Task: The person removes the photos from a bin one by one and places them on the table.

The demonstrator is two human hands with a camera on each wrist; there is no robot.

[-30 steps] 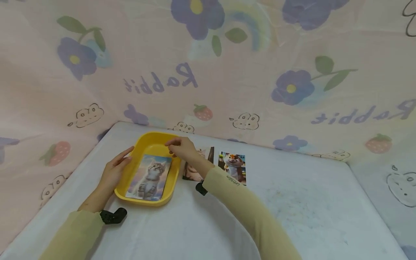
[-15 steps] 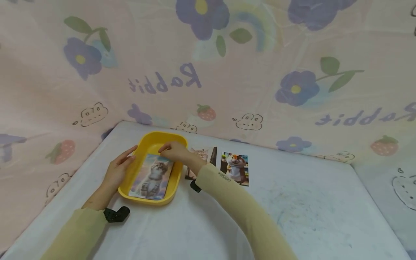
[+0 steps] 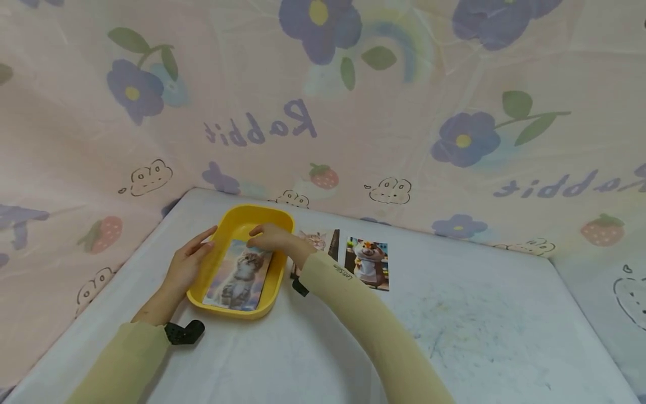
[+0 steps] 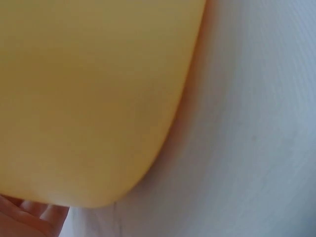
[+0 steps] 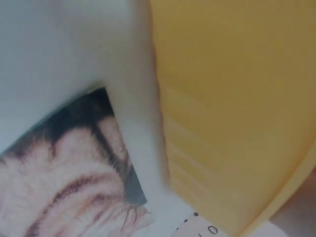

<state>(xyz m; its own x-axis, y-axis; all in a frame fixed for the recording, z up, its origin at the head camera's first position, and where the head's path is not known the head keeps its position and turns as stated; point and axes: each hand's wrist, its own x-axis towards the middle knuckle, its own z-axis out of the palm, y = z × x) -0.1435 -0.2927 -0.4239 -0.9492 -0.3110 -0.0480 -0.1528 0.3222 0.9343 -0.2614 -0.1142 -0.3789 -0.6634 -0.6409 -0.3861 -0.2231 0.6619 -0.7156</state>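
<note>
A yellow tray (image 3: pixel 275 280) stands on the white table, with a kitten picture card (image 3: pixel 237 280) lying face up in it. My left hand (image 3: pixel 184 269) rests against the tray's left side, its fingers extended and touching the rim. In the left wrist view, fingers (image 4: pixel 42 215) show at the bottom left, by the tray's edge. My right hand (image 3: pixel 272 238) reaches over the tray's right rim, with bent fingers at the card's top edge. Whether they pinch the card is hidden. A cat picture card (image 5: pixel 84 182) lies just outside the tray, partly behind my right arm.
To the right of the cat card lies another picture card (image 3: pixel 368 264), showing an animal in an apron. The white table (image 3: pixel 484 325) has faint dark smudges on its right part. A printed cloth (image 3: pixel 383 129) hangs behind and at the sides.
My right hand has moved a little left and down, from above the tray's right rim to the kitten card's top edge. The left hand stays against the tray. The view has shifted slightly.
</note>
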